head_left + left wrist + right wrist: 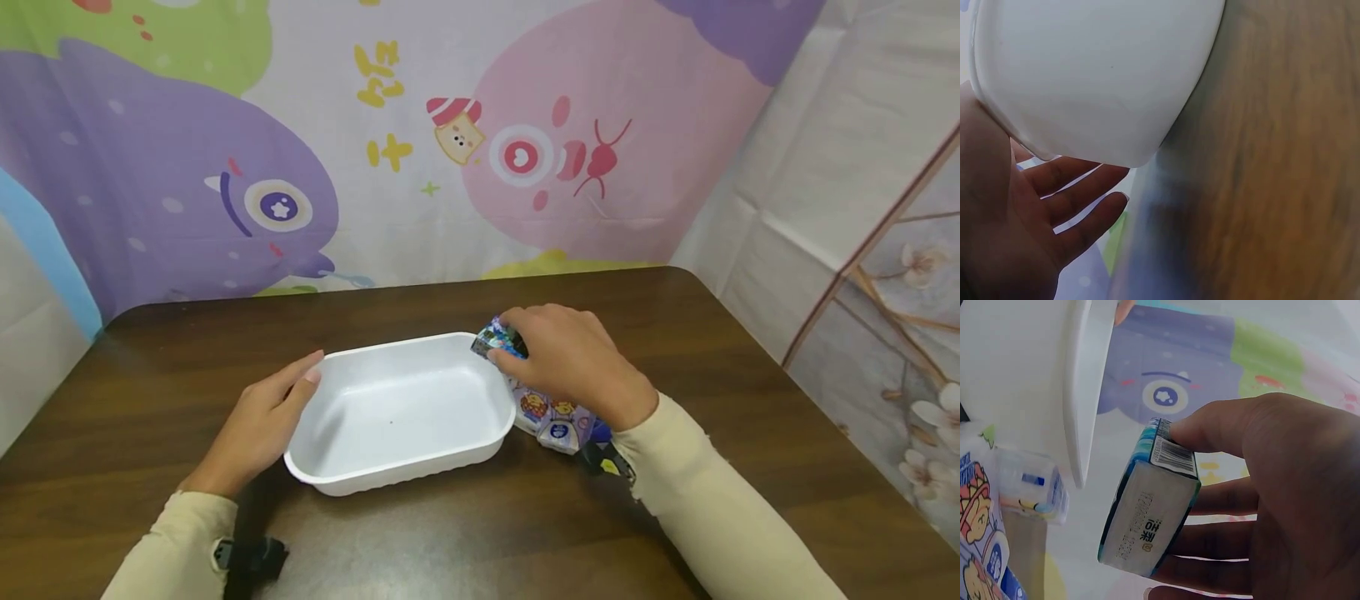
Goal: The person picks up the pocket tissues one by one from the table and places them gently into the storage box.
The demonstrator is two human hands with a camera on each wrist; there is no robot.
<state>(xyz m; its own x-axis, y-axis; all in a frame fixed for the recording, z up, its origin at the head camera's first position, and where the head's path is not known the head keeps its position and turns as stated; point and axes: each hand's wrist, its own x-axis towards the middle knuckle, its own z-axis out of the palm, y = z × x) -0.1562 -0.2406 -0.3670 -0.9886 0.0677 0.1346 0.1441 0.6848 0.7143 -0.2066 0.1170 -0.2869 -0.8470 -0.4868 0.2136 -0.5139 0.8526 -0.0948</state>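
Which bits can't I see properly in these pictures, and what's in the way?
Head view: part of the small box, covered by the right hand.
Head view: how many packs lie beside the tray; the right hand blocks part of them.
Right wrist view: the dotted print on the small box, too tiny and blurred.
Left wrist view: the tray's other end, cut off by the top edge.
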